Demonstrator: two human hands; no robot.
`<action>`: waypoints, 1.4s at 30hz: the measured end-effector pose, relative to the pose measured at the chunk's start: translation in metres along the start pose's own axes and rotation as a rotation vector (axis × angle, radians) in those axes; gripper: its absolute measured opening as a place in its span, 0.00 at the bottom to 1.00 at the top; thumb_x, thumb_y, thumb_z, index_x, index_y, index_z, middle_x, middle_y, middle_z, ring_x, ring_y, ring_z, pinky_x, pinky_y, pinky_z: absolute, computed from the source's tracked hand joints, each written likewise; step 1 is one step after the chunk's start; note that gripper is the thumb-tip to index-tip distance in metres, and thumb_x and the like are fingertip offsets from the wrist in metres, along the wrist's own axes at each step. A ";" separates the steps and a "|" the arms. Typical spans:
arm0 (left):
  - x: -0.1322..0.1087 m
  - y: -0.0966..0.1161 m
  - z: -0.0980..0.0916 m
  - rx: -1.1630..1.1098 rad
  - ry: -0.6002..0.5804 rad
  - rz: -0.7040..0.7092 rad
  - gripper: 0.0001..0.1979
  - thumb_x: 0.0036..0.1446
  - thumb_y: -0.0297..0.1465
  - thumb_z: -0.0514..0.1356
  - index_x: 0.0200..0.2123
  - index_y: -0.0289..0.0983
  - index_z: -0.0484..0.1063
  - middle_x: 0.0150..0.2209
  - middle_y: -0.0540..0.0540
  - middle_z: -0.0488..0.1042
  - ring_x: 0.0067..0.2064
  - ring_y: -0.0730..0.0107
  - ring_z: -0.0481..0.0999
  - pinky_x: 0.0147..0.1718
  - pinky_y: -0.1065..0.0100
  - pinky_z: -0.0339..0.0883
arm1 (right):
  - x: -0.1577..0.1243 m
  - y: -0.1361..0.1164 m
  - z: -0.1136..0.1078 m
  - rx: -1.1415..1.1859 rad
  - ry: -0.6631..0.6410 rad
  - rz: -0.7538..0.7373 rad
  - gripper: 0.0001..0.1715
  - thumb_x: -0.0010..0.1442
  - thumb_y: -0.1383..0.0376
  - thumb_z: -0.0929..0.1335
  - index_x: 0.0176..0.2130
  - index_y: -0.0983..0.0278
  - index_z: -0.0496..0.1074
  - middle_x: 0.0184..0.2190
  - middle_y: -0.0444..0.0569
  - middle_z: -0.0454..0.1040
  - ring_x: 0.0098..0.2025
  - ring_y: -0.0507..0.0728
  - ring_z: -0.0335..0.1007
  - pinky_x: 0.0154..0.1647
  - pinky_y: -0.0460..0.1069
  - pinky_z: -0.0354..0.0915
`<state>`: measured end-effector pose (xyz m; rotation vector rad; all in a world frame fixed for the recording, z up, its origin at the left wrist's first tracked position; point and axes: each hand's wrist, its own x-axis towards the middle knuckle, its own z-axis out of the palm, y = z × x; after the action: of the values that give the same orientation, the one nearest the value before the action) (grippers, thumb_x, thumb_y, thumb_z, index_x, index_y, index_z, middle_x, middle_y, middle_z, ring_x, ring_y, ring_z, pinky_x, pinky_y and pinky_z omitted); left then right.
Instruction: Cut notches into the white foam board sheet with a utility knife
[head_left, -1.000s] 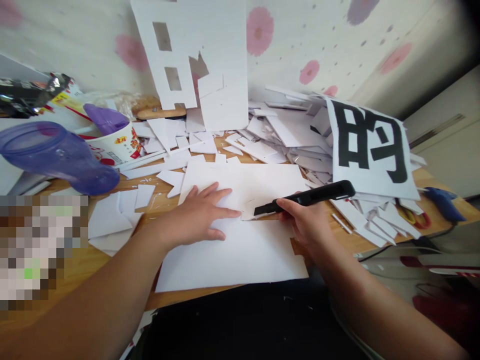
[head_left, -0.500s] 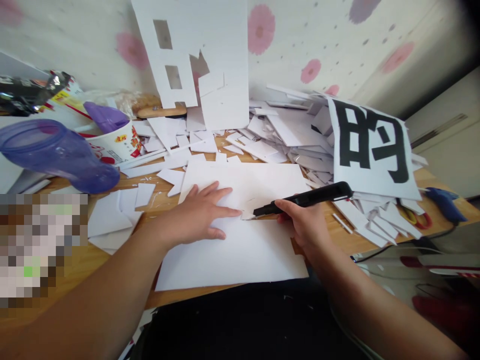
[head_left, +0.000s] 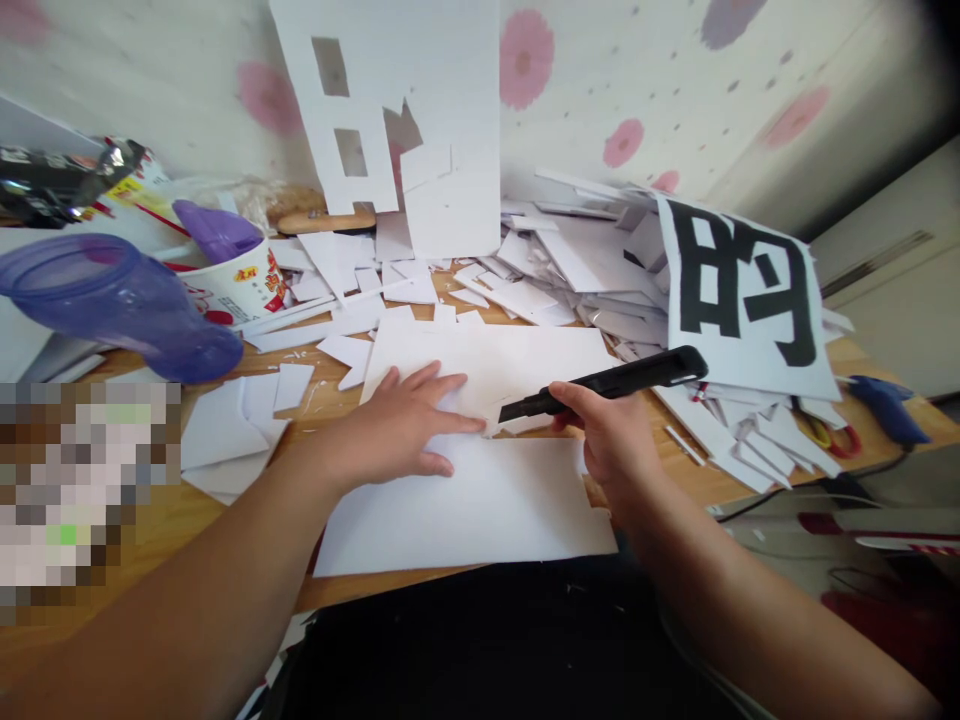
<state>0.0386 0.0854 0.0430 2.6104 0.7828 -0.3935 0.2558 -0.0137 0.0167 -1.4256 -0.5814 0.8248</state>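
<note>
A white board (head_left: 465, 510) lies on the wooden table in front of me, with a narrow opening near its middle showing wood. My left hand (head_left: 409, 420) rests flat on the board, fingers spread, the index fingertip close to the left end of that opening. In my right hand (head_left: 607, 430) is a black utility knife (head_left: 600, 385), its handle slanting up to the right. The blade end points down-left, just above the left end of the opening; whether the tip touches the board I cannot tell.
White offcuts (head_left: 585, 250) pile up behind the board. A printed character sheet (head_left: 742, 290) leans at right, near scissors (head_left: 836, 435) and a blue tool (head_left: 889, 410). At left are a purple translucent bottle (head_left: 150, 310) and a paper cup (head_left: 240, 285). A cut-out white board (head_left: 450, 120) stands behind.
The utility knife's blade end has shifted slightly up and left, and the handle has tilted. My left hand stays in place on the board. The whole view has drifted slightly.
</note>
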 end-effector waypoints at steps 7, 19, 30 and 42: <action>0.004 0.002 0.011 -0.075 0.197 0.070 0.20 0.55 0.37 0.68 0.53 0.53 0.75 0.67 0.43 0.60 0.69 0.40 0.51 0.62 0.32 0.41 | 0.006 0.003 -0.004 0.171 0.083 -0.077 0.16 0.43 0.63 0.78 0.27 0.65 0.69 0.22 0.41 0.71 0.21 0.50 0.68 0.20 0.45 0.68; 0.023 0.015 0.026 -0.166 0.457 0.245 0.04 0.62 0.31 0.61 0.40 0.38 0.72 0.38 0.47 0.71 0.41 0.64 0.70 0.40 0.63 0.65 | 0.016 0.023 -0.008 0.226 0.117 -0.063 0.19 0.44 0.62 0.77 0.29 0.62 0.66 0.22 0.39 0.71 0.21 0.51 0.67 0.21 0.46 0.65; 0.020 0.007 0.023 -0.436 0.493 0.056 0.03 0.58 0.28 0.56 0.32 0.40 0.68 0.31 0.53 0.72 0.32 0.72 0.71 0.32 0.69 0.64 | 0.018 0.028 -0.013 0.170 0.074 -0.045 0.20 0.45 0.59 0.78 0.27 0.61 0.66 0.21 0.40 0.71 0.21 0.52 0.67 0.22 0.47 0.64; 0.004 -0.025 0.003 -0.237 0.642 -0.172 0.07 0.57 0.32 0.56 0.34 0.40 0.74 0.38 0.46 0.76 0.38 0.62 0.75 0.38 0.61 0.69 | 0.016 0.028 -0.015 0.140 0.082 -0.042 0.21 0.44 0.58 0.79 0.27 0.62 0.67 0.22 0.42 0.72 0.22 0.52 0.68 0.23 0.47 0.66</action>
<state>0.0269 0.1048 0.0324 2.4498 1.1720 0.4975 0.2732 -0.0112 -0.0141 -1.3090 -0.4806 0.7558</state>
